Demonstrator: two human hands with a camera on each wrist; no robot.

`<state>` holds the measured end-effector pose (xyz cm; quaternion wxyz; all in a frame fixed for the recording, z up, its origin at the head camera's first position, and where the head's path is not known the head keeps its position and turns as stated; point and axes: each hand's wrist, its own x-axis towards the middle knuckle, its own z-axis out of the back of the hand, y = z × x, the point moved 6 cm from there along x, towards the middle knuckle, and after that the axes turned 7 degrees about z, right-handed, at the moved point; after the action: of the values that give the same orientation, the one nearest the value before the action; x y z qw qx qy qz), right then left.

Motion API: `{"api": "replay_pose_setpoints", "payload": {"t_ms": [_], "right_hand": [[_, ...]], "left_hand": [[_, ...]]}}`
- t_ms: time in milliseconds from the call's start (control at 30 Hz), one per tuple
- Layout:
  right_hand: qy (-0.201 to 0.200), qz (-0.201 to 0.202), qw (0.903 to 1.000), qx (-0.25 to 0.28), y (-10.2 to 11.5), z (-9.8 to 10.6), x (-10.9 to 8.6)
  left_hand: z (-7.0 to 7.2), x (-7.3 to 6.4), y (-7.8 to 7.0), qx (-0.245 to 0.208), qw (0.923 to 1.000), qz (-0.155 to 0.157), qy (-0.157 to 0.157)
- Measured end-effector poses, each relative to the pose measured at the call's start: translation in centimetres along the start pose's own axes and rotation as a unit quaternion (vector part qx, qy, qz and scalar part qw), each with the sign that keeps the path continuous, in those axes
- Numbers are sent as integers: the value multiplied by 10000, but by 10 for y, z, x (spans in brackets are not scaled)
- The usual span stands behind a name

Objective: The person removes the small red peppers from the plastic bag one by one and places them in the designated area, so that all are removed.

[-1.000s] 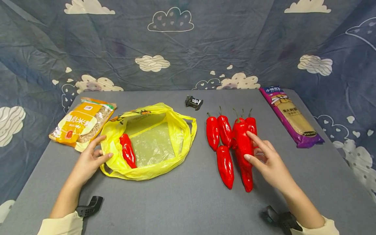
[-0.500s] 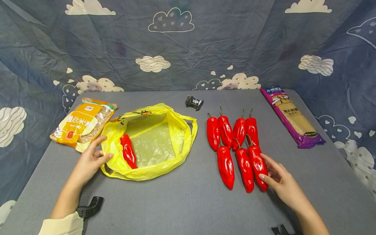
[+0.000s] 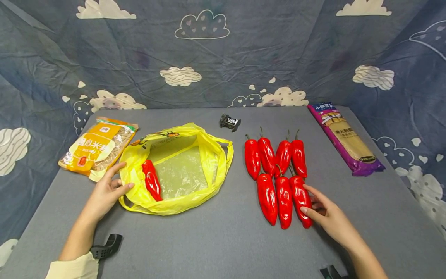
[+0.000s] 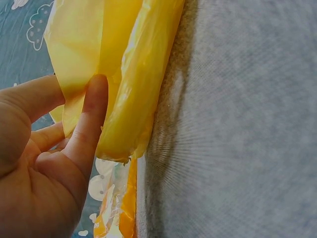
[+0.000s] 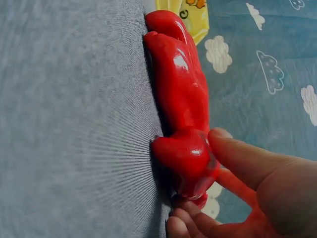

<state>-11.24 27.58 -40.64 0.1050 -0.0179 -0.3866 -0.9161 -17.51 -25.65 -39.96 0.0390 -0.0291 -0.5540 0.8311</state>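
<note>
In the head view my left hand (image 3: 106, 192) is at the left rim of a yellow plastic bag (image 3: 188, 201), pinching its film between thumb and fingers; the left wrist view shows the thumb (image 4: 94, 99) on the film. The bag's mouth gapes, with one glossy red pepper (image 3: 151, 180) inside. My right hand (image 3: 327, 215) holds the rightmost front red pepper (image 3: 301, 201), which lies on the table. In the right wrist view the thumb (image 5: 237, 151) is on its side and fingers lie low beside it. Several more red peppers (image 3: 266, 199) lie close together in two rows, stems pointing away.
An orange noodle packet (image 3: 99, 147) lies left of the bag on the grey table (image 3: 209, 248). A small black wrapped packet (image 3: 230, 122) is at the back middle. A purple pasta packet (image 3: 345, 137) lies at the right. Cloud-patterned cloth (image 3: 244, 54) stands behind.
My right hand lowered its pepper from over the group to the front row's right end, then slid it left; the middle front pepper shifted left too. The left hand stayed at the bag.
</note>
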Motion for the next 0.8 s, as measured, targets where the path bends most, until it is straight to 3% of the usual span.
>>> {"api": "replay_pose_setpoints", "payload": {"t_ms": [233, 333, 500, 633, 800], "right_hand": [[86, -189, 9997, -111, 12, 5, 4], [-60, 183, 9998, 51, 34, 9, 12], [-164, 890, 9944, 547, 87, 8, 37], [-79, 1514, 9803, 1264, 133, -5, 62], [216, 2350, 9520, 1948, 179, -40, 94]], "left_hand": [[0, -1, -2, 75, 10000, 7, -7], [0, -1, -3, 84, 10000, 27, -14], [1, 0, -4, 136, 9999, 33, -68], [1, 0, -4, 162, 9998, 25, -112], [2, 0, -4, 159, 9998, -14, -123]]}}
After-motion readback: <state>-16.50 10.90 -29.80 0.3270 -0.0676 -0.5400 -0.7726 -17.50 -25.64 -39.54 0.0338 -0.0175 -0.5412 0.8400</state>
